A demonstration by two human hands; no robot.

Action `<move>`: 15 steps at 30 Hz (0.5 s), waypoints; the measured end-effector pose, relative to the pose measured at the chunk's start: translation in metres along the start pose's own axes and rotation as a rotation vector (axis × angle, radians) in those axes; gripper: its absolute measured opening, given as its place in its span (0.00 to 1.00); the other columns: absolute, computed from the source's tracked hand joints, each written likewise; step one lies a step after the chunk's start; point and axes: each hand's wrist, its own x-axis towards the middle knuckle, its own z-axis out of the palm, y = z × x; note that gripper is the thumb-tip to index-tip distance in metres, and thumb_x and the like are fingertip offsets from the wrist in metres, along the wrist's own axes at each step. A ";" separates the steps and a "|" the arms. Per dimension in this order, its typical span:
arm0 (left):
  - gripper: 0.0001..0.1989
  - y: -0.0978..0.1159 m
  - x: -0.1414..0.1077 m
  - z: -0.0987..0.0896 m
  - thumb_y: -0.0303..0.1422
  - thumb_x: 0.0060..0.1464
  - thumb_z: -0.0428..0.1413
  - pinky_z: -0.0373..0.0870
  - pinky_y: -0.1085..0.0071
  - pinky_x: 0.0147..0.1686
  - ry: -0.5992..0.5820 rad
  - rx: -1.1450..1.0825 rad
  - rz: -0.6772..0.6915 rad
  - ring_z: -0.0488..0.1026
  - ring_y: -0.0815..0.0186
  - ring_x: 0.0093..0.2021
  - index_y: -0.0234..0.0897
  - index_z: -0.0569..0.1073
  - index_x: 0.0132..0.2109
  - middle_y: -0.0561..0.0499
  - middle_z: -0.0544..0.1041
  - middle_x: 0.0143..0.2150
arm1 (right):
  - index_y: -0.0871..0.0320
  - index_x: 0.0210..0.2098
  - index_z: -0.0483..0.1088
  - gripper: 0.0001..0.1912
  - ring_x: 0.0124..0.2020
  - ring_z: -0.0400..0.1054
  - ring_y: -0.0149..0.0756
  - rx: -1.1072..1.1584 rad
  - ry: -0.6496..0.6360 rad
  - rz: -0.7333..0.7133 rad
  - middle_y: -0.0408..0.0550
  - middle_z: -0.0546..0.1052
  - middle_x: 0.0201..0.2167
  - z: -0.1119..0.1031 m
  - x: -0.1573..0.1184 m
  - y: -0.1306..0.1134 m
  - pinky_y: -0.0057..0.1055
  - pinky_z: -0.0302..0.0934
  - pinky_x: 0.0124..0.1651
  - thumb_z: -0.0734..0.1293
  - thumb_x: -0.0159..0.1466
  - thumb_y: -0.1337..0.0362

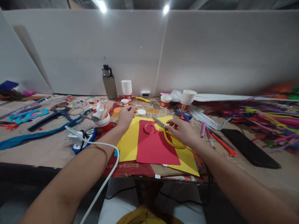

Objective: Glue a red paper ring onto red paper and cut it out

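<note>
My right hand has its fingers closed at the pivot of a pair of yellow-handled scissors. The blades point away over a red paper sheet, and the handles hang near its right edge. On that sheet rests a clear round ring-like lid. Beneath lie yellow paper sheets. My left hand is past the left side of the papers, fingertips pinched together; whatever is between them is too small to make out. Close by are a white round lid and orange paper pieces.
Left of the papers stand a cup with tools and a blue device with a white plug, its white cable crossing my left forearm. Stacked paper cups, a bottle, a black phone-like slab, markers and pipe cleaners surround them.
</note>
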 end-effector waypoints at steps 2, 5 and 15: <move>0.08 0.000 0.001 -0.001 0.33 0.49 0.54 0.57 0.77 0.20 0.013 -0.039 0.003 0.62 0.76 0.19 0.34 0.75 0.32 0.54 0.72 0.25 | 0.60 0.46 0.74 0.13 0.38 0.72 0.36 0.019 0.017 -0.017 0.52 0.79 0.43 -0.006 0.006 -0.007 0.31 0.63 0.41 0.64 0.65 0.62; 0.08 0.002 0.000 0.001 0.33 0.49 0.54 0.57 0.77 0.21 0.012 -0.055 0.008 0.63 0.76 0.20 0.33 0.75 0.31 0.54 0.73 0.26 | 0.60 0.45 0.75 0.13 0.40 0.72 0.37 0.000 0.026 -0.141 0.52 0.79 0.42 -0.014 0.022 -0.028 0.32 0.63 0.44 0.64 0.65 0.62; 0.07 0.009 0.000 0.000 0.33 0.51 0.54 0.58 0.77 0.21 0.041 -0.023 0.021 0.64 0.75 0.20 0.34 0.76 0.32 0.53 0.75 0.26 | 0.64 0.57 0.69 0.25 0.57 0.66 0.53 -0.231 -0.080 -0.146 0.64 0.73 0.57 0.042 0.121 -0.079 0.44 0.59 0.58 0.69 0.61 0.61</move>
